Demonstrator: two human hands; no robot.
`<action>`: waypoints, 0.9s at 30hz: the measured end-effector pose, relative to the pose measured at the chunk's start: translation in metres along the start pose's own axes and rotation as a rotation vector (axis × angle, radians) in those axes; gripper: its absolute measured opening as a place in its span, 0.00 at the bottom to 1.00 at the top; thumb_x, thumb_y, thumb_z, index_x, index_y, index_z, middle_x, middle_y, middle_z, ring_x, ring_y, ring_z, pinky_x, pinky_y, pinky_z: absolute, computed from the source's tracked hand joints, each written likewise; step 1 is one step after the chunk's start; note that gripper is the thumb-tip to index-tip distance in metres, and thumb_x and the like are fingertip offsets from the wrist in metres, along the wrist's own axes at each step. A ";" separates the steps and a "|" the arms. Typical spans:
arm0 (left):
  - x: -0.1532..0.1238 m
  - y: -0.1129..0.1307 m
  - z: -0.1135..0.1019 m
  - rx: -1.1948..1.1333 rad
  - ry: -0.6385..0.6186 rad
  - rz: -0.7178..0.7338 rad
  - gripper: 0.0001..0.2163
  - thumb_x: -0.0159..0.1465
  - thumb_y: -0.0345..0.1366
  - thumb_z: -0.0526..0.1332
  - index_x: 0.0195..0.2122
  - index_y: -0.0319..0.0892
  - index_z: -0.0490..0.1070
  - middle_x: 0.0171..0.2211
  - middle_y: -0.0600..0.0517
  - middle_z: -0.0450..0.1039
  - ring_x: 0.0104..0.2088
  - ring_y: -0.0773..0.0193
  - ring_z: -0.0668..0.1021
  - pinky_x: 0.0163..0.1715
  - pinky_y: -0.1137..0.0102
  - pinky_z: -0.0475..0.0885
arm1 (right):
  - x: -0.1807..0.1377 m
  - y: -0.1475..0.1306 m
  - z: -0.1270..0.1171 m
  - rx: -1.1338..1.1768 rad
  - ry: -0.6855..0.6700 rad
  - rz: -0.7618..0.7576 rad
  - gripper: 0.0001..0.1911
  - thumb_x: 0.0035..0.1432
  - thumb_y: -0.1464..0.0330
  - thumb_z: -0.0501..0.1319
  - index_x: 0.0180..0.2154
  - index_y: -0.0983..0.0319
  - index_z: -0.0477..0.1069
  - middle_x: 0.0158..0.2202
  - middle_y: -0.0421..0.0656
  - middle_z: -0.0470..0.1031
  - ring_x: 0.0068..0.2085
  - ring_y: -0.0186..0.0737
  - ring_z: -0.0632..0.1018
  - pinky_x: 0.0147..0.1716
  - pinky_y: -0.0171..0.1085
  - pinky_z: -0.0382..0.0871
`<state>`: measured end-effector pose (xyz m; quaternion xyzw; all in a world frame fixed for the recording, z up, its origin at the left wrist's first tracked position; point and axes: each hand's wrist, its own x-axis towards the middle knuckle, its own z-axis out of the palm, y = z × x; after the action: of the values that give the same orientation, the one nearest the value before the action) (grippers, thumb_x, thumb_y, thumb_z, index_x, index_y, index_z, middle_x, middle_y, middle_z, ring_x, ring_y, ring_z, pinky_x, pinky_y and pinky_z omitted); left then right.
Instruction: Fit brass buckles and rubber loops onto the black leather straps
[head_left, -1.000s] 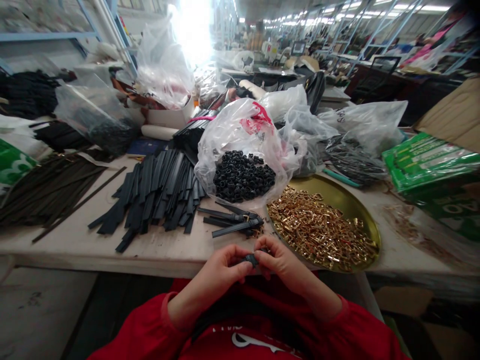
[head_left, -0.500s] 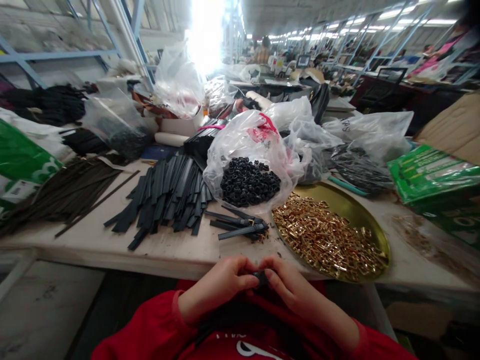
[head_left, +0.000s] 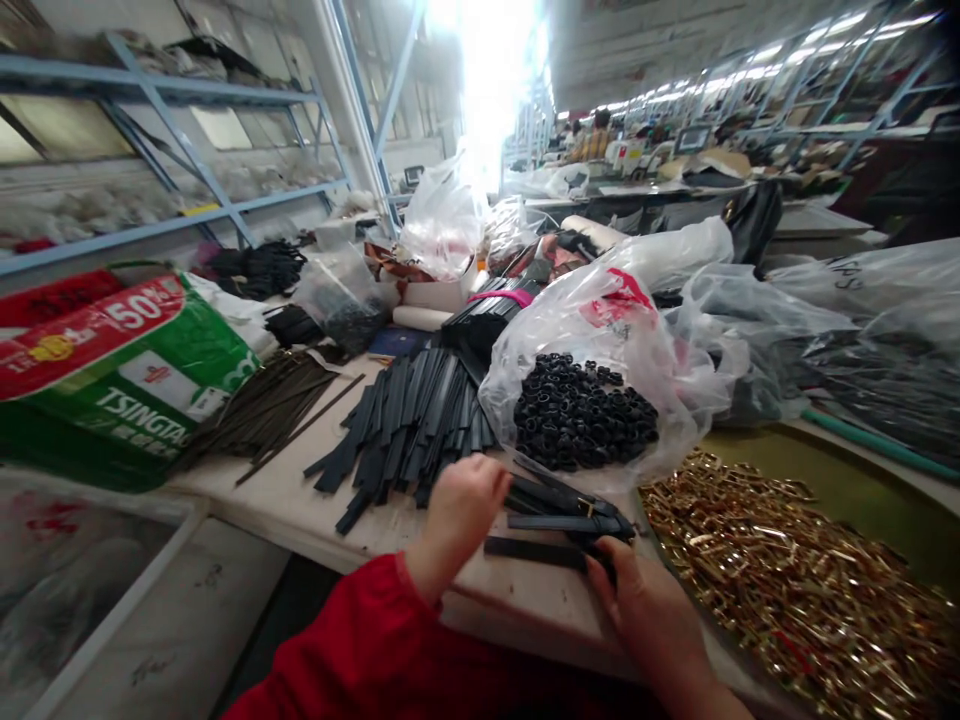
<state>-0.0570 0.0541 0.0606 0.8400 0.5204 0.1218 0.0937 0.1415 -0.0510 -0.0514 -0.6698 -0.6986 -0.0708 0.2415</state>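
Note:
My right hand (head_left: 649, 605) grips the end of a black strap (head_left: 536, 551) between thumb and fingers, low over the table's front edge. Just behind it lie several black straps with gold buckles (head_left: 581, 512). My left hand (head_left: 463, 515) is at the front right of a pile of flat black strips (head_left: 412, 415). Its fingers are curled in, and whatever they hold, if anything, is hidden. Behind the buckled straps, a clear plastic bag (head_left: 574, 320) lies open with many small black loops (head_left: 581, 410) in it.
A round gold tray (head_left: 847, 465) heaped with gold buckles (head_left: 787, 570) stands at right. Dark brown strips (head_left: 262, 405) and a green and red bag (head_left: 150, 380) are at left. More plastic bags (head_left: 780, 330) crowd the back of the table (head_left: 315, 515).
My hands have parted: the left has gone to the strip pile, the right to the buckled straps with a strap in its fingers. The view has swung left.

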 end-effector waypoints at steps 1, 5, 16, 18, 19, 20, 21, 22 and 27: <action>0.011 -0.017 -0.009 0.099 0.082 -0.093 0.13 0.65 0.37 0.47 0.35 0.40 0.69 0.35 0.45 0.73 0.37 0.58 0.74 0.38 0.67 0.66 | 0.004 0.000 0.001 -0.038 0.012 -0.012 0.16 0.60 0.59 0.48 0.38 0.63 0.66 0.25 0.49 0.75 0.25 0.45 0.75 0.27 0.41 0.64; 0.041 -0.074 -0.020 0.324 0.166 -0.404 0.12 0.62 0.41 0.52 0.38 0.37 0.67 0.35 0.43 0.71 0.35 0.56 0.75 0.33 0.67 0.66 | 0.009 0.000 0.001 -0.070 0.022 -0.007 0.18 0.60 0.56 0.48 0.40 0.63 0.65 0.26 0.49 0.75 0.26 0.46 0.75 0.28 0.41 0.64; 0.002 -0.032 -0.048 -0.171 0.652 -0.024 0.11 0.58 0.34 0.54 0.22 0.45 0.51 0.41 0.48 0.70 0.43 0.61 0.73 0.45 0.67 0.67 | 0.029 0.012 -0.043 0.108 0.024 0.087 0.18 0.57 0.57 0.53 0.44 0.62 0.63 0.36 0.49 0.72 0.37 0.46 0.73 0.36 0.42 0.66; -0.010 -0.009 -0.060 -0.272 0.599 0.051 0.13 0.57 0.35 0.54 0.20 0.45 0.49 0.30 0.53 0.70 0.35 0.64 0.75 0.42 0.67 0.68 | 0.051 0.019 -0.052 0.089 -0.015 0.121 0.13 0.58 0.61 0.52 0.40 0.63 0.65 0.35 0.48 0.72 0.36 0.45 0.73 0.36 0.41 0.65; -0.015 0.002 -0.063 -0.284 0.546 0.055 0.14 0.57 0.37 0.55 0.19 0.45 0.49 0.24 0.55 0.67 0.29 0.65 0.74 0.37 0.68 0.69 | 0.064 0.023 -0.054 0.074 -0.038 0.122 0.11 0.58 0.63 0.52 0.38 0.63 0.66 0.35 0.48 0.72 0.37 0.45 0.73 0.37 0.40 0.64; -0.018 0.011 -0.064 -0.282 0.464 0.040 0.15 0.56 0.40 0.57 0.19 0.45 0.50 0.20 0.57 0.63 0.25 0.66 0.71 0.32 0.70 0.68 | 0.076 0.027 -0.053 0.054 -0.067 0.120 0.10 0.58 0.65 0.52 0.37 0.63 0.67 0.35 0.48 0.71 0.37 0.44 0.73 0.37 0.40 0.63; -0.021 0.020 -0.063 -0.292 0.375 0.026 0.14 0.54 0.42 0.59 0.19 0.45 0.53 0.19 0.58 0.61 0.22 0.67 0.69 0.28 0.70 0.67 | 0.088 0.030 -0.051 0.034 -0.096 0.123 0.09 0.58 0.67 0.52 0.37 0.64 0.67 0.35 0.48 0.71 0.37 0.44 0.72 0.37 0.39 0.63; -0.021 0.027 -0.060 -0.322 0.279 0.017 0.13 0.52 0.43 0.60 0.20 0.45 0.56 0.19 0.58 0.61 0.22 0.67 0.68 0.26 0.71 0.66 | 0.099 0.033 -0.047 0.016 -0.124 0.129 0.09 0.58 0.68 0.52 0.37 0.64 0.68 0.35 0.49 0.71 0.37 0.44 0.72 0.37 0.39 0.62; -0.014 0.039 -0.017 -0.859 -0.167 -0.072 0.08 0.56 0.33 0.53 0.38 0.42 0.64 0.33 0.52 0.69 0.25 0.68 0.73 0.24 0.72 0.67 | 0.134 0.042 -0.019 0.001 -0.239 0.158 0.08 0.56 0.69 0.55 0.35 0.64 0.70 0.35 0.49 0.71 0.34 0.42 0.72 0.34 0.37 0.61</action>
<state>-0.0347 0.0252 0.0867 0.7130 0.4421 0.2555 0.4806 0.1891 0.0654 0.0134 -0.7263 -0.6674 0.0289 0.1618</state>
